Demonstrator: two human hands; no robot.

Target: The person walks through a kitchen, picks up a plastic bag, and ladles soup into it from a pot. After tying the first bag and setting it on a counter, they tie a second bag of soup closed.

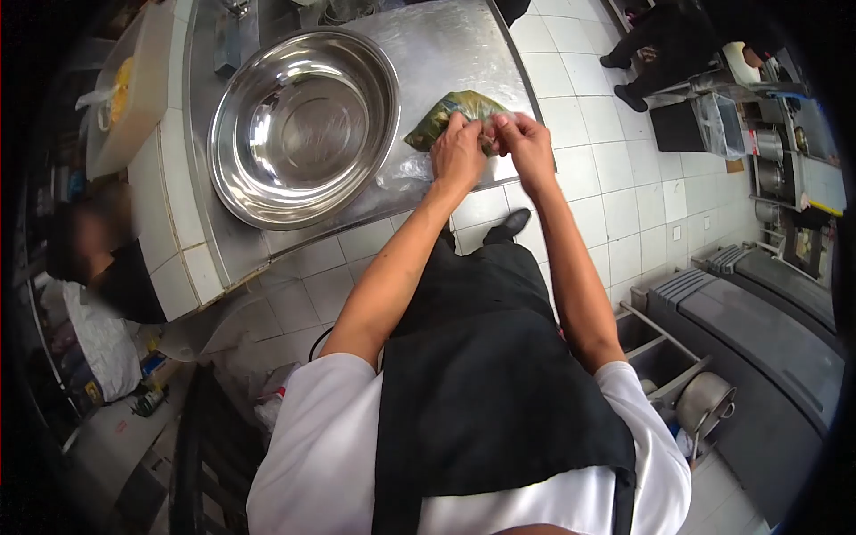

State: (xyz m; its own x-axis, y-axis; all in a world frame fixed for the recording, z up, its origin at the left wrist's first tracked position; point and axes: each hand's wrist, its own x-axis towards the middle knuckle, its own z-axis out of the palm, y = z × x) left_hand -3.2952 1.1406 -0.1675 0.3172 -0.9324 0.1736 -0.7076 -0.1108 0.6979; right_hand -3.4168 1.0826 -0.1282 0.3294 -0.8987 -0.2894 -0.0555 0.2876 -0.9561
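Observation:
A clear plastic bag (459, 107) with green and yellowish contents lies on the steel counter (455, 45), near its right end. My left hand (459, 152) rests against the bag's near side, its fingers closed around the gathered plastic. Beside it, my right hand (524, 147) pinches the bag's twisted end between thumb and fingers. What exactly is inside the bag cannot be made out. To the left of both hands stands a large, wide steel bowl (321, 129) with nothing in it, apart from the bag.
A tiled ledge (169, 196) borders the counter on the left, with a plastic tub (129, 98) on it. One person (98, 250) is at the far left, another (660, 45) at the upper right. Grey appliances (740, 348) and a pot (704, 401) stand on the right.

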